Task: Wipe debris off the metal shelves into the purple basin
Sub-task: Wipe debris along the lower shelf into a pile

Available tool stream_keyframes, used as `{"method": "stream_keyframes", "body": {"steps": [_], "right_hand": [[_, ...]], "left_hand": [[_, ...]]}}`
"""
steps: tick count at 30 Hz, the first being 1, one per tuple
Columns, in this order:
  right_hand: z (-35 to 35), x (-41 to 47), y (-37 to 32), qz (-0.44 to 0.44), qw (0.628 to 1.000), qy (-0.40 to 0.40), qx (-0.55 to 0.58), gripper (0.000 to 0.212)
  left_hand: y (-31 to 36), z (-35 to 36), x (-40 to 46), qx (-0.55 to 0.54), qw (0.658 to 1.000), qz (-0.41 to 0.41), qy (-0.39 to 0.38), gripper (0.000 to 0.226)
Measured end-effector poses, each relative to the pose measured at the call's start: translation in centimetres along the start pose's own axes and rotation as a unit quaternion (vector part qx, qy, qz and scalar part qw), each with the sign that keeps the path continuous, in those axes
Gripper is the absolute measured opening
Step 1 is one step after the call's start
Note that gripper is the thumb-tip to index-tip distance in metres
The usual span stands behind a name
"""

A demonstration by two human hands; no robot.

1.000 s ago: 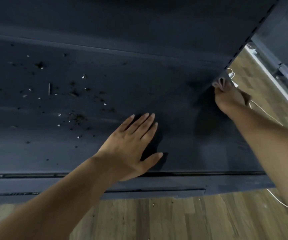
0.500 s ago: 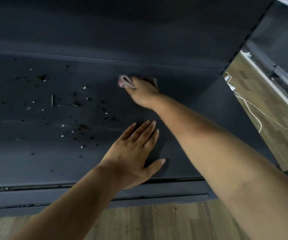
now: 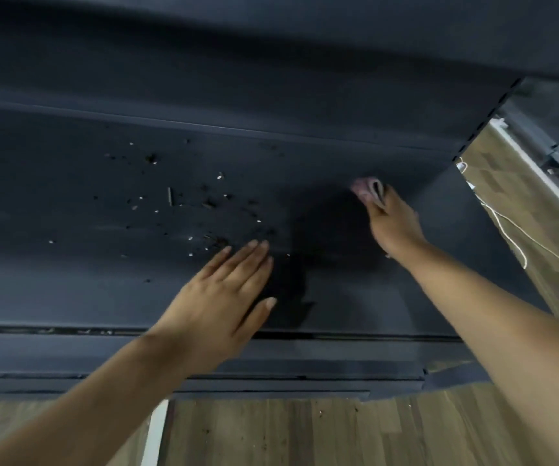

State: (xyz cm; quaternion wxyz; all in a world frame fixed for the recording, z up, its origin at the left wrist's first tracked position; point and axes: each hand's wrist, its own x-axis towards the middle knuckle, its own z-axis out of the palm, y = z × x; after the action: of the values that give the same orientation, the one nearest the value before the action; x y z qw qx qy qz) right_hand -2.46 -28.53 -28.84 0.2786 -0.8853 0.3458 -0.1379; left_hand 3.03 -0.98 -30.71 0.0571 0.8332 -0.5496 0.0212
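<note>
The debris (image 3: 204, 210) lies scattered over the left and middle of the dark metal shelf (image 3: 69, 290): dark crumbs, pale specks and one short stick-like piece, the nearest bits just beyond my left fingertips. To clear it well, I judge I should bring the cloth in from the right with long, flat strokes, herding the scatter into one line toward the front lip instead of flicking it about, and keep the pressure even so the fine specks do not slip under the fabric. The purple basin is nowhere in view, so it must be under the edge before I push anything off.

My left hand (image 3: 224, 297) lies palm down on the shelf near its front edge, fingers straight and close together, thumb out to the side, holding nothing; it braces me. My forearm runs back toward the lower left.

My right hand (image 3: 394, 227) reaches deep toward the back right, arm stretched long, its fingers curled round a bunched pinkish cloth (image 3: 365, 188) pressed against the shelf, well apart from the crumbs. Past the shelf's right end, a white cable (image 3: 510, 237) trails over the wooden floor (image 3: 305, 432).
</note>
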Motion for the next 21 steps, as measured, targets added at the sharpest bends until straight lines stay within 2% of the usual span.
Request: {"method": "stream_keyframes", "body": {"steps": [3,7,15,19,21], "right_hand": [[0.5,-1.1,-0.3,0.034,0.999,0.008,0.000,0.030],[3.6,-1.9,-4.6,-0.003,1.000,-0.018,0.013,0.029],[11.0,-5.0,-14.0,-0.155,0.987,-0.052,-0.007,0.030],[12.8,-5.5,-16.0,-0.156,0.984,-0.083,0.011,0.031],[12.6,-5.1,-15.6,-0.137,0.985,-0.082,0.066,0.029]], "left_hand": [[-4.1,-0.7,-2.5,0.025,0.997,-0.071,0.021,0.071],[-8.6,-0.9,-5.5,0.031,0.987,-0.152,0.039,0.079],[-10.7,0.8,-7.6,0.060,0.983,-0.171,0.015,0.077],[-10.7,0.8,-7.6,0.076,0.982,-0.173,0.032,0.075],[-10.8,0.8,-7.6,0.075,0.981,-0.175,0.032,0.075]]}}
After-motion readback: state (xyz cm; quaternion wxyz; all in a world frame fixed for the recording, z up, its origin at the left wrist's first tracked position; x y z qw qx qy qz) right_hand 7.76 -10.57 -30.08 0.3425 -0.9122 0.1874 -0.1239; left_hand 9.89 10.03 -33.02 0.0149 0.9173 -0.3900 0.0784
